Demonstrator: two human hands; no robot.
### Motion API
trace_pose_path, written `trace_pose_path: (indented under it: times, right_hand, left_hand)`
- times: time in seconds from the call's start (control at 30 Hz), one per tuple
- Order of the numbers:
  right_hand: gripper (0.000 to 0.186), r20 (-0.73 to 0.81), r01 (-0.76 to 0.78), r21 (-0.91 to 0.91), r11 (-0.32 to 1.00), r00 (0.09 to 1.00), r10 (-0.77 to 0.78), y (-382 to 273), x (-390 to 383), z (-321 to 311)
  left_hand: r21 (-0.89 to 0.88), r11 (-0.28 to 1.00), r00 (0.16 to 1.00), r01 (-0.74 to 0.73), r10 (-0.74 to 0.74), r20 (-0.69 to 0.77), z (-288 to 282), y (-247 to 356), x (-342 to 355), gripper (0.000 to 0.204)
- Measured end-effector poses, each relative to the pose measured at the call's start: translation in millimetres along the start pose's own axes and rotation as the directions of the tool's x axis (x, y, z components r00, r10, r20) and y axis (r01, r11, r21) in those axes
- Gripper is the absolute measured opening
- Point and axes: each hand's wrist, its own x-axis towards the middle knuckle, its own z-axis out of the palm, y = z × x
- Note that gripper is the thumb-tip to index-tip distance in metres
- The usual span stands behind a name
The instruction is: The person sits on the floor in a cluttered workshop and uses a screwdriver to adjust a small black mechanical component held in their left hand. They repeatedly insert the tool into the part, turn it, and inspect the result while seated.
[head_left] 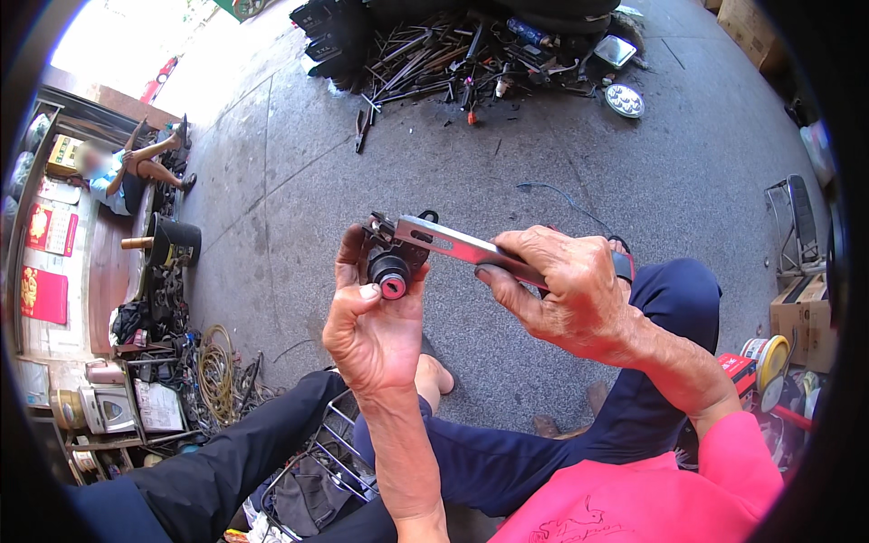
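My left hand (376,339) is raised palm up at the middle, its thumb and fingers closed round a black ignition lock (389,268). The lock's round face with a keyhole points toward me and has a pinkish sheen. In my right hand (570,290) is a flat silver metal tool (453,241), gripped between thumb and curled fingers. Its slotted far end reaches left to the upper side of the lock. Whether the two touch I cannot tell for sure. Part of the lock's body is hidden behind my left fingers.
Many loose hand tools (425,59) are heaped on the floor ahead, beside a round lamp (624,101). A person (118,172) sits at the far left near a black bucket (174,242). Below my hands are a wire rack (339,443) and dark-trousered legs. Cardboard boxes (801,317) stand right.
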Motion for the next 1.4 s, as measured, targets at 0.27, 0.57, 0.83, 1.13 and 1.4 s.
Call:
trace_pose_path:
  times: [0.27,0.57,0.83,1.13,1.4]
  right_hand:
    - [0.019,0.154,-0.205,0.152,0.967,0.971,0.182,-2.4,-0.6,-1.8]
    - [0.022,0.194,-0.152,0.267,0.952,0.976,0.102,-4.0,1.5,-1.7]
    - [0.019,0.308,-0.340,0.322,0.883,0.920,0.242,-11.0,2.8,-7.0]
    - [0.025,0.041,0.149,-0.069,0.987,0.988,-0.146,-6.8,4.7,-15.9]
    - [0.027,0.187,0.200,-0.106,0.974,0.966,-0.178,-3.7,6.3,-27.1]
  left_hand:
    - [0.409,0.881,0.972,-0.236,0.222,0.084,13.6,-5.5,-6.9,0.068]
    - [0.427,0.890,0.987,-0.160,0.147,0.065,10.4,-7.3,-10.4,0.060]
    - [0.507,0.824,0.966,-0.253,0.244,0.086,7.0,-11.2,-10.4,0.056]
    - [0.582,0.784,0.972,-0.216,0.227,0.056,11.0,-9.5,-7.9,0.058]
    - [0.655,0.743,0.990,-0.136,0.124,0.065,5.5,-2.9,-7.3,0.062]
